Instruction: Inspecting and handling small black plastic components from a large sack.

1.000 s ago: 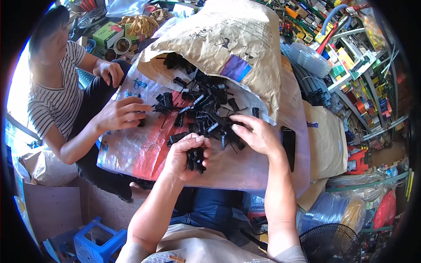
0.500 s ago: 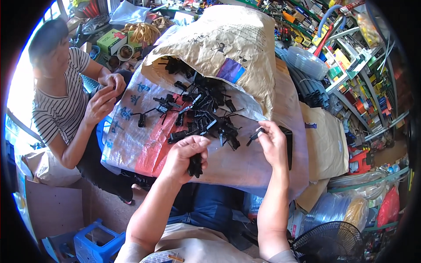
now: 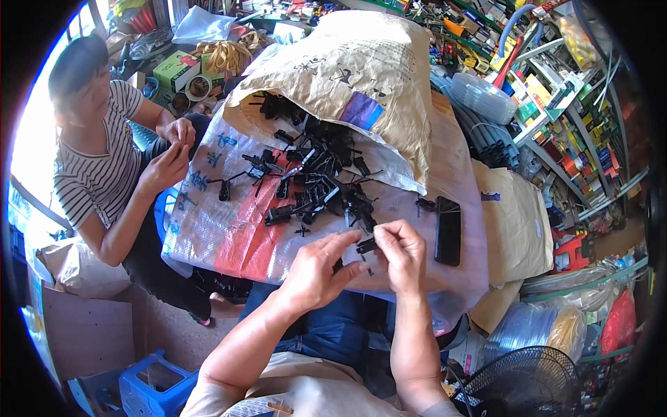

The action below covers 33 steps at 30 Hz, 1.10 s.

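My left hand [image 3: 321, 267] and my right hand [image 3: 399, 251] meet over the near edge of a woven plastic sheet [image 3: 229, 229]. Both pinch one small black plastic part [image 3: 366, 245] between the fingertips. Just beyond them lies a pile of several black plastic parts [image 3: 316, 181], spilling from a large brown paper sack [image 3: 361, 76]. A black phone [image 3: 448, 230] lies flat on the sheet to the right of my right hand.
A person in a striped shirt [image 3: 97, 174] sits at the left, both hands raised together near the sheet's far left corner. Shelves of tools and packets [image 3: 556, 90] fill the right. A black fan [image 3: 521, 382] stands low right, a blue crate [image 3: 156, 386] low left.
My right hand came back from the pile with a black part and joined my left hand. The other person's hands lifted off the sheet toward their chest.
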Tool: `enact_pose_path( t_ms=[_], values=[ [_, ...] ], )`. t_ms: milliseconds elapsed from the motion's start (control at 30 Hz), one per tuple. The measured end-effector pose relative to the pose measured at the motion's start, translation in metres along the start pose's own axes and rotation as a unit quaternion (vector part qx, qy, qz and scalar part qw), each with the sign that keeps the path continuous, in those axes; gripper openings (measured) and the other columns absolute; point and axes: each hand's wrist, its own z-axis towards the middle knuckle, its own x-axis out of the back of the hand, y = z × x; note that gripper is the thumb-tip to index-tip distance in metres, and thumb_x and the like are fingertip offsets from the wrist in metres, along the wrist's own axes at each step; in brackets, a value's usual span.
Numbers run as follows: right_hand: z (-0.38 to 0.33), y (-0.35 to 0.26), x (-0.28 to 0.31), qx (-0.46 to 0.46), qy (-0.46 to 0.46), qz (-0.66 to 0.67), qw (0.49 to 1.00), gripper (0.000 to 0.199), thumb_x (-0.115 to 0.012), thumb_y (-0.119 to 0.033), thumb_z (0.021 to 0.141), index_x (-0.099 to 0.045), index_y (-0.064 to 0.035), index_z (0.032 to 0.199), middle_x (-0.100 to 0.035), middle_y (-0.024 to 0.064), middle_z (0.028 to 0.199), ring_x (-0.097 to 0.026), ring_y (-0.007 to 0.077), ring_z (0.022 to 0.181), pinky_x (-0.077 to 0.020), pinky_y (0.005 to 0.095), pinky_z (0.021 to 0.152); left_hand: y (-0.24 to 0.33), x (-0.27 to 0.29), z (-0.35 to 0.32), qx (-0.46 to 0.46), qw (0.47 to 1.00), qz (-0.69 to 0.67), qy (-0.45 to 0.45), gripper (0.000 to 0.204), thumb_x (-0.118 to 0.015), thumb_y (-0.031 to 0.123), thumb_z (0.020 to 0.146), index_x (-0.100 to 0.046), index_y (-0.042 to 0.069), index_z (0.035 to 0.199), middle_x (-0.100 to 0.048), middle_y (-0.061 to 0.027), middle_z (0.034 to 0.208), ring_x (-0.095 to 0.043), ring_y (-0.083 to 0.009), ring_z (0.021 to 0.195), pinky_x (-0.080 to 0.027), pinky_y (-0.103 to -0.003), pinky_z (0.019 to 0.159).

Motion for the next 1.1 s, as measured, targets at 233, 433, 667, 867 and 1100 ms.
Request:
enact_pose_path(
  t_ms=[233, 433, 667, 867, 1100],
  values=[
    [-0.015, 0.001, -0.011, -0.079, -0.049, 0.04, 0.995, 0.019, -0.059, -0.02, 0.096, -0.064, -0.0026, 0.091, -0.058, -0.0018, 0.067, -0.05, 0.0045, 0.054, -0.039, 0.0202, 0.047, 0.004, -0.003, -0.002, -0.029, 0.998, 0.039, 0.044, 0.019, -0.065, 0.008, 0.085, -0.058, -0.002, 0.099, -0.066, -0.0182, 0.087, -0.066, -0.034, 0.078, -0.052, -0.039, 0.068],
    [-0.022, 0.015, -0.01, 0.068, -0.079, 0.033, 0.994, 0.012, -0.06, -0.01, 0.094, -0.061, 0.0003, 0.099, -0.063, 0.0018, 0.084, -0.058, 0.0077, 0.071, -0.0489, 0.0224, 0.065, 0.004, -0.003, -0.005, 0.025, 0.997, -0.064, 0.024, 0.012, -0.061, 0.006, 0.087, -0.059, -0.002, 0.097, -0.065, -0.0178, 0.081, -0.066, -0.0325, 0.073, -0.051, -0.038, 0.066],
    [-0.024, 0.021, -0.008, 0.066, -0.079, 0.024, 0.994, 0.01, -0.059, -0.005, 0.092, -0.06, 0.0009, 0.1, -0.063, 0.0034, 0.091, -0.06, 0.0086, 0.074, -0.051, 0.0231, 0.068, 0.005, -0.009, -0.007, 0.044, 0.997, -0.035, 0.05, 0.008, -0.06, 0.006, 0.086, -0.058, 0.001, 0.091, -0.064, -0.0156, 0.079, -0.064, -0.0335, 0.075, -0.051, -0.04, 0.065],
    [-0.027, 0.022, -0.011, 0.067, -0.093, 0.067, 0.991, 0.015, -0.053, 0.001, 0.092, -0.059, 0.0022, 0.106, -0.063, 0.0053, 0.096, -0.061, 0.0101, 0.079, -0.0532, 0.0255, 0.074, 0.003, -0.015, -0.01, 0.031, 0.996, 0.007, 0.088, 0.01, -0.064, 0.009, 0.083, -0.057, 0.003, 0.087, -0.061, -0.0149, 0.074, -0.061, -0.035, 0.069, -0.049, -0.042, 0.062],
    [-0.027, 0.03, -0.013, 0.081, -0.1, 0.093, 0.987, 0.016, -0.052, 0.002, 0.091, -0.059, 0.0023, 0.105, -0.062, 0.0056, 0.098, -0.059, 0.0092, 0.078, -0.0516, 0.0246, 0.072, 0.006, -0.017, -0.013, 0.018, 0.993, 0.039, 0.107, 0.01, -0.064, 0.008, 0.081, -0.056, 0.003, 0.083, -0.059, -0.0145, 0.072, -0.06, -0.0361, 0.067, -0.048, -0.043, 0.06]
  ],
)
